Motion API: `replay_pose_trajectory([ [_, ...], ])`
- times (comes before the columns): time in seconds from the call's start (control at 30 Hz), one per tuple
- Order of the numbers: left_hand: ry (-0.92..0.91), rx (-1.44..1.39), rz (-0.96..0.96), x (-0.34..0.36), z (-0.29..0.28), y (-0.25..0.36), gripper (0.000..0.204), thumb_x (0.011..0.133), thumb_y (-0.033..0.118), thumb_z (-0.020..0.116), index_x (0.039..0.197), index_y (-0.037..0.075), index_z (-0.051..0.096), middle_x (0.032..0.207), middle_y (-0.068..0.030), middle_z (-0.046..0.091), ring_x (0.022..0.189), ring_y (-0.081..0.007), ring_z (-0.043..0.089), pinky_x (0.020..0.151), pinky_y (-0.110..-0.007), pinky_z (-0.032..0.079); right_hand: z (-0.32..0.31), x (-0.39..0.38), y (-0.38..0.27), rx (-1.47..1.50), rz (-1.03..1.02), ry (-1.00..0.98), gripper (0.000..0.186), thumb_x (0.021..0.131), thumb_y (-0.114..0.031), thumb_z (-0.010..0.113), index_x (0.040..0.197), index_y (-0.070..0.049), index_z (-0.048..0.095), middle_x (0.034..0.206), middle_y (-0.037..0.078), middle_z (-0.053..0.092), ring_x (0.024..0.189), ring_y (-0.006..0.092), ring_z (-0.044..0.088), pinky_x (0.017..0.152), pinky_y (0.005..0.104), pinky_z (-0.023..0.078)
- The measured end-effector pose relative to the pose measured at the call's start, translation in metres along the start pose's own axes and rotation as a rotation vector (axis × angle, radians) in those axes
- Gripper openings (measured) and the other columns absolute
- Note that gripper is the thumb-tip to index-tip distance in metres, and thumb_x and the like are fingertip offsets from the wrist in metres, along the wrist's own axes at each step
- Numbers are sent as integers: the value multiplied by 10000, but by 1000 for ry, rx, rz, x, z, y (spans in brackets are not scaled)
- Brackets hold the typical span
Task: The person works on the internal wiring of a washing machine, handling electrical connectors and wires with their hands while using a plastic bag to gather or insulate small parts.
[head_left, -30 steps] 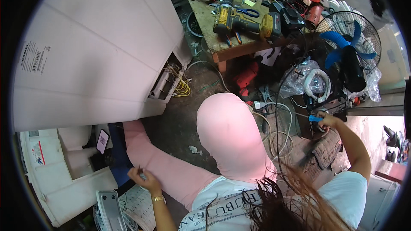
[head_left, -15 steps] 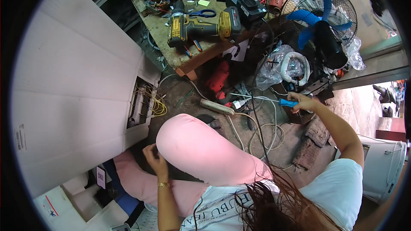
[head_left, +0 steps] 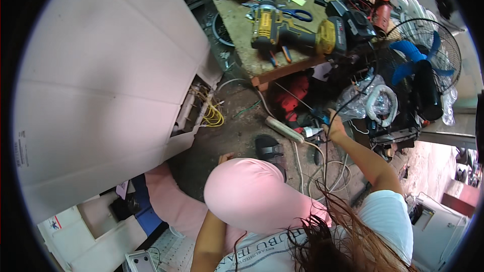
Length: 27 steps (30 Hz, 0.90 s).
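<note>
My right hand [head_left: 337, 125] is closed round the blue handle of a screwdriver [head_left: 296, 96], whose long thin shaft slants up and left past the workbench corner. Beneath it lie a white plug [head_left: 311, 131] and a pale power strip [head_left: 285, 130]. A red power tool [head_left: 292, 99] sits in shadow under the bench. Mostly hidden behind my raised pink-trousered knee [head_left: 244, 186], my left hand [head_left: 225, 157] shows only some fingers, stretched out, with nothing visible in them. To its left stands a large white appliance [head_left: 111, 80] with yellow wires [head_left: 213, 116] hanging from an opening low in its side.
On the workbench [head_left: 242, 45] lie a yellow-black cordless drill [head_left: 282, 31], blue-handled scissors [head_left: 298, 15] and a black charger [head_left: 355, 22]. A blue-bladed fan [head_left: 421, 60] and a plastic-wrapped ring [head_left: 381, 106] are at the right. Cables [head_left: 348, 176] loop over the floor beside a black sandal [head_left: 269, 148].
My right hand has come left and forward with the screwdriver, whose shaft now points toward the bench. My left hand has moved farther behind the knee. The whole view has shifted.
</note>
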<state>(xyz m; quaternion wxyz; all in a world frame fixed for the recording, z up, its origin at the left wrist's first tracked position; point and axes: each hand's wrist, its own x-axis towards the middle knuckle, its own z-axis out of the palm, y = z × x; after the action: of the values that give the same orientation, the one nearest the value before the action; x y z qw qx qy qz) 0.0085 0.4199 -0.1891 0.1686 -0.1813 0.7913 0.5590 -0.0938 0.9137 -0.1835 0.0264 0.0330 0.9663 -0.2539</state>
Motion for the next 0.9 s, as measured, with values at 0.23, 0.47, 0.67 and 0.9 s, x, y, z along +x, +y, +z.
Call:
replay_pose_trajectory([
  [0.23,625,531,338,48,-42,40,637,752,123,791,1306,18,496,1302,-182,520,1184,-397,506,998,-474,415,-147,47,-76,-710,-156,-1000,294,778,-285,644,904,-37,736,953,192,723,926,389,688,836,476,542],
  [0.47,415,333,177,100,-74,70,411,814,91,739,1209,40,637,1166,-151,643,1057,-280,636,901,-372,502,-211,49,-313,-436,-775,-694,357,872,-375,631,738,-49,686,726,175,659,737,387,665,694,486,531],
  [0.67,661,-78,324,92,-84,80,169,892,46,669,1042,-9,725,936,-94,727,766,-126,656,712,-269,527,35,125,-381,146,-925,-637,347,878,-235,613,1187,-76,619,1109,210,655,988,385,649,844,486,520],
  [0.9,560,-241,336,127,-66,114,163,945,54,621,1068,-36,680,1028,-84,705,883,-113,631,797,-249,504,171,119,-381,494,-482,-271,525,856,-204,625,1355,-71,525,1334,270,530,1150,415,583,943,442,497],
])
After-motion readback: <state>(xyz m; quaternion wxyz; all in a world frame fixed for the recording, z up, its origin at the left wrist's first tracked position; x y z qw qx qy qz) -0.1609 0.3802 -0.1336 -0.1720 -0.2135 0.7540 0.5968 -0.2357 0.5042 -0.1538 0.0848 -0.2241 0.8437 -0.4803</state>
